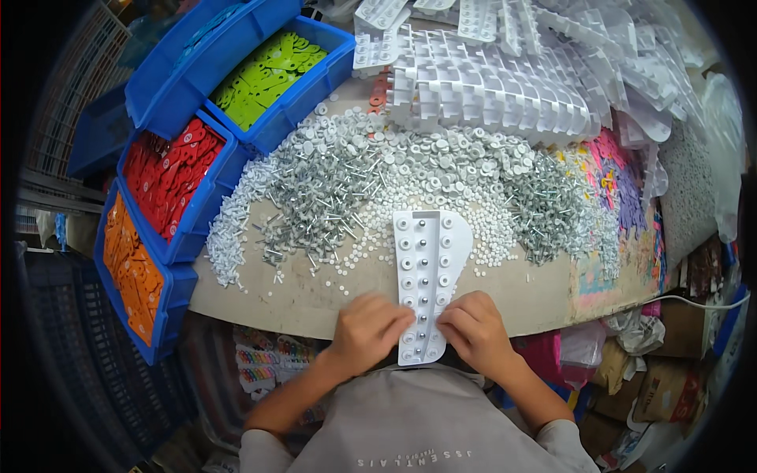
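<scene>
A white moulded plastic panel (424, 268) lies lengthwise in front of me, its near end hanging over the table edge. Round white washers sit along both its sides, and metal pins or screws (423, 282) stand in a row down its middle channel. At the panel's left edge is my left hand (365, 333), slightly blurred, its fingers pinched together over the lower washers. My right hand (478, 326) is closed in a pinch against the right edge, level with the left. Whatever small piece either pinch contains is hidden by the fingers.
Beyond the panel spread heaps of screws (315, 193), white washers (449, 162) and small white beads. Blue bins (185, 256) at left hold orange, red and green plastic pieces. White moulded panels (497, 91) are stacked at the back. Purple and pink pieces (628, 189) lie at right.
</scene>
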The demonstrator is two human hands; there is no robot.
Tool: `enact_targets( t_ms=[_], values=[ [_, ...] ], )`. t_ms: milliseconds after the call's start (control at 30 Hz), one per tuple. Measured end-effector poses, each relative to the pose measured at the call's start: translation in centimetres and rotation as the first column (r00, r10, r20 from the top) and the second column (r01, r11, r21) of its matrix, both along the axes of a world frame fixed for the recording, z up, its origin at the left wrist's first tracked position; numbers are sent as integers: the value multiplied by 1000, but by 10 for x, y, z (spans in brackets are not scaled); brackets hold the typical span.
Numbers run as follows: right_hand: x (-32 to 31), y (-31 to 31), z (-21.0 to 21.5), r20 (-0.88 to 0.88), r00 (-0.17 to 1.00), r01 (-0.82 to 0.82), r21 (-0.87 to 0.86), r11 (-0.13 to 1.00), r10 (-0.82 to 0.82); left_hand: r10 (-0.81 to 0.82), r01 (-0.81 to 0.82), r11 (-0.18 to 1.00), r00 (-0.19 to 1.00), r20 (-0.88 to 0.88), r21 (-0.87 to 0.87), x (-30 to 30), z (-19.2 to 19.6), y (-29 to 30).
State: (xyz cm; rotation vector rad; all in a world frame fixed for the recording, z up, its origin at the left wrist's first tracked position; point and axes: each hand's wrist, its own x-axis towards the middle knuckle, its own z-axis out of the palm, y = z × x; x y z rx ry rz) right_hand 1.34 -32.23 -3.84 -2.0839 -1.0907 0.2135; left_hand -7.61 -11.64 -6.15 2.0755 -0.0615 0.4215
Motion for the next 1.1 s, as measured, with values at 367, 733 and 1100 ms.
enact_targets(
  t_ms=[367, 733, 1100],
  values=[
    [58, 3, 12, 120, 955, 279, -59, 959, -270, -237, 295, 924, 941, -242, 244, 162, 3, 60],
    [130, 51, -21, 261, 933, 250, 19, 968, -246, -267, 307, 877, 951, -156, 369, 176, -4, 57],
    [106, 29, -13, 147, 926, 347, 22, 938, -346, -274, 269, 961, 954, -122, -61, 27, 42, 28]
  ],
)
